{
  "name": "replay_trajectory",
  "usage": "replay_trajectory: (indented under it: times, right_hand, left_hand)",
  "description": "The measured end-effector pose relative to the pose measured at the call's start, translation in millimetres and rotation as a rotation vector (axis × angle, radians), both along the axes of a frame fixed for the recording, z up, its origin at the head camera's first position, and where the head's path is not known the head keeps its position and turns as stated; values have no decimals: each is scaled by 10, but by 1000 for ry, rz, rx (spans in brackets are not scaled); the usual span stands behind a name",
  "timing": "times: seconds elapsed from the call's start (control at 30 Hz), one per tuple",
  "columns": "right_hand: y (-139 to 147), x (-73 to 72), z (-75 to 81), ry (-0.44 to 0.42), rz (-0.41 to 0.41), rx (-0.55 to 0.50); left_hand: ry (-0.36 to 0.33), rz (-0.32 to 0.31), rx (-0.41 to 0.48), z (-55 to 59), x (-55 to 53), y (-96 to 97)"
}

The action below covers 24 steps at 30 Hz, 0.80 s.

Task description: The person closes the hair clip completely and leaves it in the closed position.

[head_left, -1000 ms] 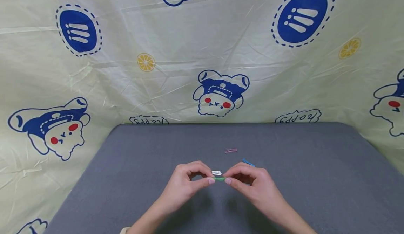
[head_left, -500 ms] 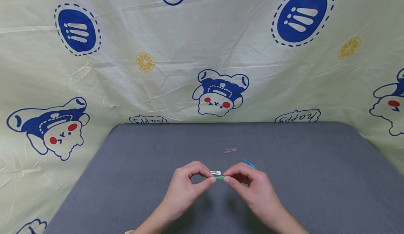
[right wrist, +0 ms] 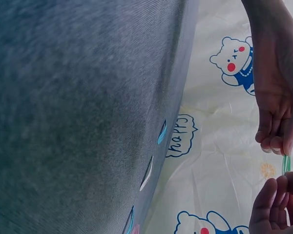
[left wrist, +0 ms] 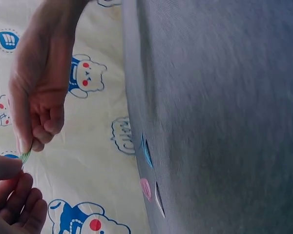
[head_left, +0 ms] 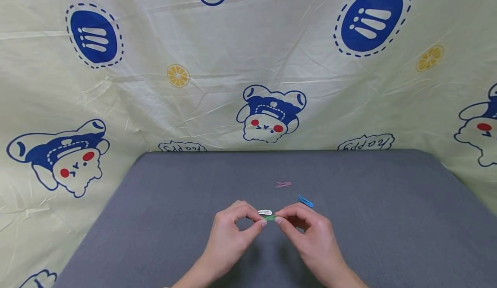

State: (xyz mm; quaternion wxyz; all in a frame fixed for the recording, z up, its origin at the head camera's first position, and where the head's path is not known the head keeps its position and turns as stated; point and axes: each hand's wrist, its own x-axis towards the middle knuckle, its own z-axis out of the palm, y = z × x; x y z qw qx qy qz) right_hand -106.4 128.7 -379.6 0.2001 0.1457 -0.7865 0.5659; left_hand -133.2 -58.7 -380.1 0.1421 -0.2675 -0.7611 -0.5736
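Note:
A green snap hair clip is held up over the grey table, stretched between my two hands. My left hand pinches its left end between thumb and index finger. My right hand pinches the opposite end in the same way. Only the middle of the clip shows between the fingertips. Just beyond it on the table lies a white hair clip. A blue hair clip rests past my right hand, and a pink one lies farther back.
The grey table ends at a hanging cloth printed with cartoon bears. In the right wrist view another blue clip lies beyond the white one, on the left hand's side; my left hand hides it in the head view.
Both hands still pinch the green clip, which now slants a little more. My right hand has dropped slightly, so more of the blue clip shows past it. The clips on the table stay put.

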Motion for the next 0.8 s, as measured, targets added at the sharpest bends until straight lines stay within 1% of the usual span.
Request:
replay_trajectory:
  times: [0.13, 0.33, 0.47, 0.57, 0.8]
  right_hand:
    - [11, -9, -8, -34, 2, -1]
    - [30, -29, 9, -118, 22, 6]
    - [37, -38, 7, -149, 50, -11]
    - [43, -38, -3, -172, 73, -27]
    - [54, -61, -30, -207, 108, -42]
  left_hand:
    - [-1, -1, -16, -2, -14, -5]
    - [31, -2, -23, -11, -54, -25]
    - [10, 7, -28, -11, -58, -36]
    - [-20, 9, -34, -17, -56, -42]
    - [-44, -6, -40, -40, -90, -56]
